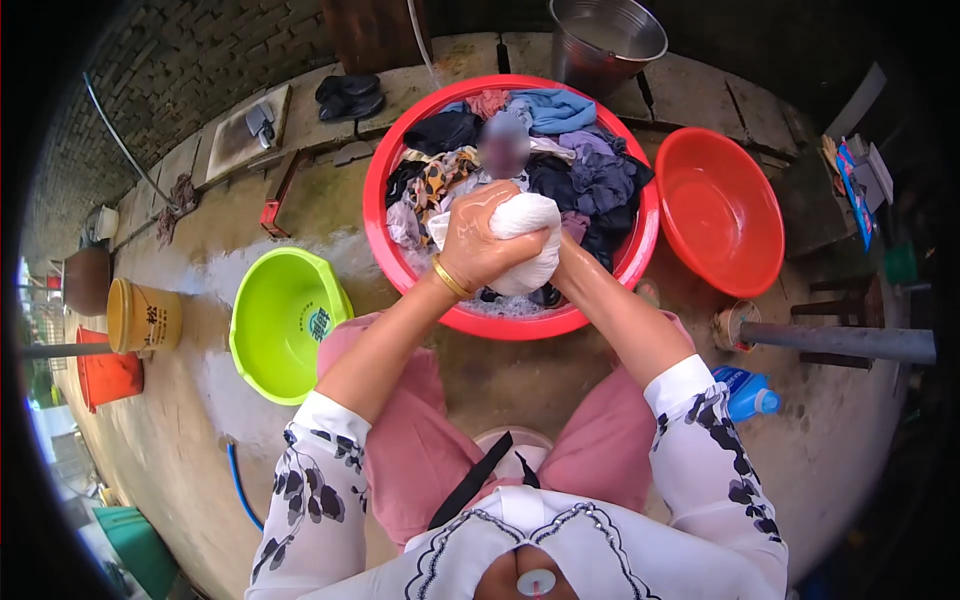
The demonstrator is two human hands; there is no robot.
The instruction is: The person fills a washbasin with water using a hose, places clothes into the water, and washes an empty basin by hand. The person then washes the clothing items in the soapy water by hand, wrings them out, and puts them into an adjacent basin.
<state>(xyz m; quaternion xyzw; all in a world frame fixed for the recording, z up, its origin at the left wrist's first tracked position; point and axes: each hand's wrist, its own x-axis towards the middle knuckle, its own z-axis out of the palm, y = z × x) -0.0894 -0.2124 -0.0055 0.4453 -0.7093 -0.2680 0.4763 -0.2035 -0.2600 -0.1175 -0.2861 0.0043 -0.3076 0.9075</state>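
A large red tub (645, 225) full of wet clothes (600, 170) stands in front of me, with suds near its front rim. Over it, my left hand (485, 240), with a gold bangle at the wrist, is closed around a bunched white cloth (528, 225). My right hand (565, 262) is on the far right side of the same cloth; its fingers are mostly hidden behind the cloth. Beneath and around the hands lie dark, blue, purple and leopard-patterned garments.
A lime green basin (270, 325) is at the left, a red basin (720, 215) at the right. Behind the tub stands a metal bucket (608, 45). A blue bottle (745, 393) lies at the right near a grey pole (840, 341). Yellow bucket (145, 315) stands far left.
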